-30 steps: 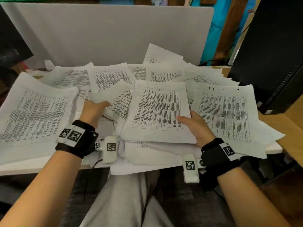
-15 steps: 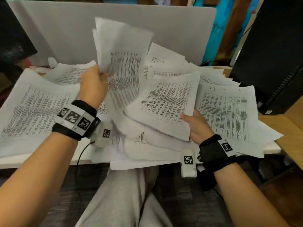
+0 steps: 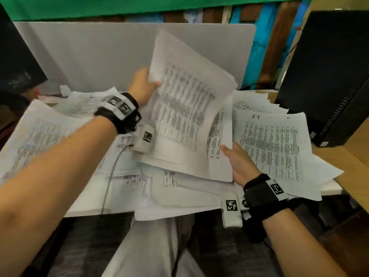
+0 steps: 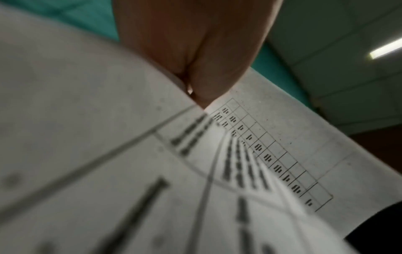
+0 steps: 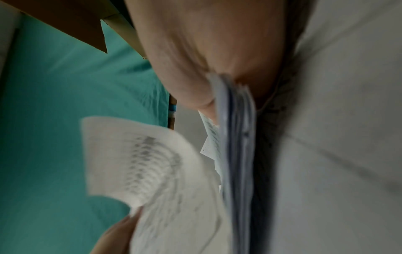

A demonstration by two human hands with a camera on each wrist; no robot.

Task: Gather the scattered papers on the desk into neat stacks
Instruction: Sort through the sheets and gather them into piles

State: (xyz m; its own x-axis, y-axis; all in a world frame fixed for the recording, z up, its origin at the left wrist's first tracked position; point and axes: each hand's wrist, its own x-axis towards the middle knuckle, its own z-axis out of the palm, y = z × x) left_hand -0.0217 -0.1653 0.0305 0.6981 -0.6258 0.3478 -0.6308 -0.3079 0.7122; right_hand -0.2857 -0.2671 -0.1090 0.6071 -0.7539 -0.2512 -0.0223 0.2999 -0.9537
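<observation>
White printed sheets lie scattered over the desk, with a pile at the left (image 3: pixel 40 134) and another at the right (image 3: pixel 275 144). My left hand (image 3: pixel 148 81) grips the upper left corner of a raised sheaf of papers (image 3: pixel 183 108), which tilts above the desk's middle. In the left wrist view its thumb (image 4: pixel 206 56) presses on the sheaf (image 4: pixel 272 137). My right hand (image 3: pixel 229 154) grips the right edge of a bundle of papers (image 3: pixel 218 136) lying partly under the sheaf. The right wrist view shows the bundle's edge (image 5: pixel 237 137) under the thumb (image 5: pixel 195 68).
A grey partition panel (image 3: pixel 95 56) stands behind the desk. A black computer tower (image 3: pixel 329 76) is at the right on bare wood (image 3: pixel 357 156), and a dark screen (image 3: pixel 18 56) at the left. More sheets (image 3: pixel 179 196) overhang the near edge above my lap (image 3: pixel 151 246).
My left hand has lifted a sheaf from the left-centre of the desk and carried it up and to the right, over the bundle. My right hand has kept its hold and tilted the bundle.
</observation>
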